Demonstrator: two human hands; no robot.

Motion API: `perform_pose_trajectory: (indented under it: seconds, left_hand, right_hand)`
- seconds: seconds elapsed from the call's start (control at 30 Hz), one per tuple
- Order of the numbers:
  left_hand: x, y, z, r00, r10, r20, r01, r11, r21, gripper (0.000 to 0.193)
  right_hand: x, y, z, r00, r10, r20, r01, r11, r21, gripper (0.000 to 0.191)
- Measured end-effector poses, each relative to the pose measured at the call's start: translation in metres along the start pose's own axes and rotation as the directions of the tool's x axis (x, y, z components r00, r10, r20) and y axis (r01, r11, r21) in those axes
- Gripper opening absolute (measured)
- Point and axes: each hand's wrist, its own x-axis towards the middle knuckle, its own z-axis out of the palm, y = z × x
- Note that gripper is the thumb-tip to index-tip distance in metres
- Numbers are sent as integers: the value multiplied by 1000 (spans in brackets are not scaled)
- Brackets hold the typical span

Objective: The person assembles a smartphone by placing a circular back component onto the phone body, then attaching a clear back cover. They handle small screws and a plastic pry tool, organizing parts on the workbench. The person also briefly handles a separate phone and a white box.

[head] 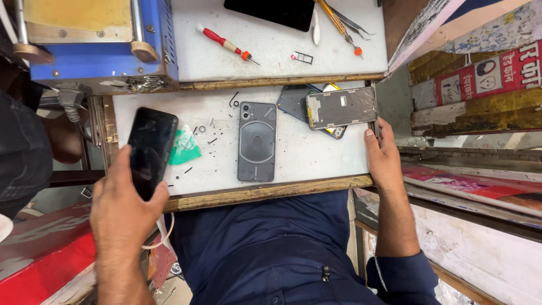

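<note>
Left hand (125, 210), lower left of frame, grips a black phone (151, 151) with thumb across its edge. Right hand (384, 153) lies flat, fingers together, on the white worktop's (316, 152) right edge. Grey phone back (257, 141) lies at centre.

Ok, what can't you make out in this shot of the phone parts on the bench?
Head view only:
- Dark tablet-like slab: cut off by the top edge.
- Grey panel and yellow-edged part under the grey metal phone frame: mostly covered by it.
- Tiny black screws: too small to count.
- Black phone: screen dark.
</note>
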Motion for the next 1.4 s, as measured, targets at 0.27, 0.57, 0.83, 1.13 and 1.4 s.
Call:
perform_pose_trajectory:
  seconds: [0.27, 0.57, 0.83, 1.13, 1.4]
  left_hand:
    - [-3, -50, -10, 981, -194, -29, 181, 950, -254, 37]
    - [10, -58, -4, 974, -96, -206, 76, 992, -103, 20]
    - [2, -51, -19, 949, 13, -315, -8, 1000, 17, 38]
    - [-28, -7, 5, 912, 141, -384, -179, 982, -64, 12]
    - [-18, 47, 30, 948, 275, -161, -309, 916, -257, 30]
  right_hand:
    - [3, 5, -1, 1000, 1, 2, -1, 1000, 10, 47]
    - [3, 7, -2, 1000, -9, -4, 9, 1000, 3, 44]
    - [-4, -9, 0, 993, -97, -63, 87, 986, -140, 41]
    - [-25, -37, 4, 765, -601, -232, 427, 743, -516, 33]
    - [-69, -77, 62, 866, -478, 147, 498, 852, -163, 29]
